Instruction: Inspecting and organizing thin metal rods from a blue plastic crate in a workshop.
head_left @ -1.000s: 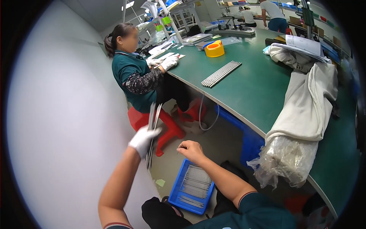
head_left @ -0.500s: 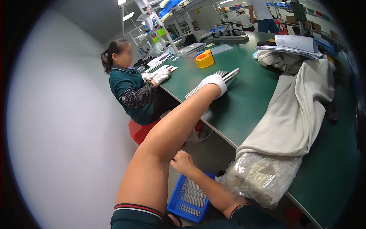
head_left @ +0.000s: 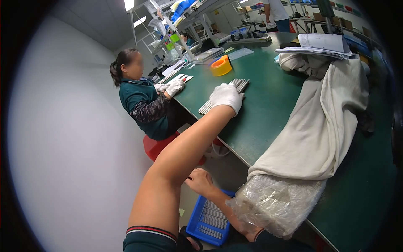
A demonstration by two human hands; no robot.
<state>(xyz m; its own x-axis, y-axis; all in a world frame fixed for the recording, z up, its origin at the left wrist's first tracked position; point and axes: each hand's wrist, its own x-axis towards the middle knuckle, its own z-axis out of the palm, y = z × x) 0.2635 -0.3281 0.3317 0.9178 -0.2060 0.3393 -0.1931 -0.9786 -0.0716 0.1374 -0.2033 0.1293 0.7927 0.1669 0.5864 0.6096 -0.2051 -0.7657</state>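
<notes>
Here the left hand (head_left: 227, 97), in a white glove, is stretched out over the green table (head_left: 268, 105) and laid on the near end of a row of thin grey rods (head_left: 224, 95); the fingers are curled down over the rods, though whether they are gripped or only touched cannot be told. The right hand (head_left: 200, 182), bare, is held low beside the table edge with fingers loosely bent and nothing pinched, just above a blue tray (head_left: 210, 218) in which more such strips are stacked. The rods lie side by side near the table's front edge, their long axis running from the near left up toward the far right, toward an orange tape roll (head_left: 221, 66). For the rods to be set or gathered well, the ends are best kept flush and the bundle flat, so that none is rolled off the edge. To the right a cream cloth (head_left: 323, 117) is draped across the table, with a crumpled clear plastic bag (head_left: 275, 203) at its near end. A seated person (head_left: 145, 105) in white gloves is at work further along on the left.
</notes>
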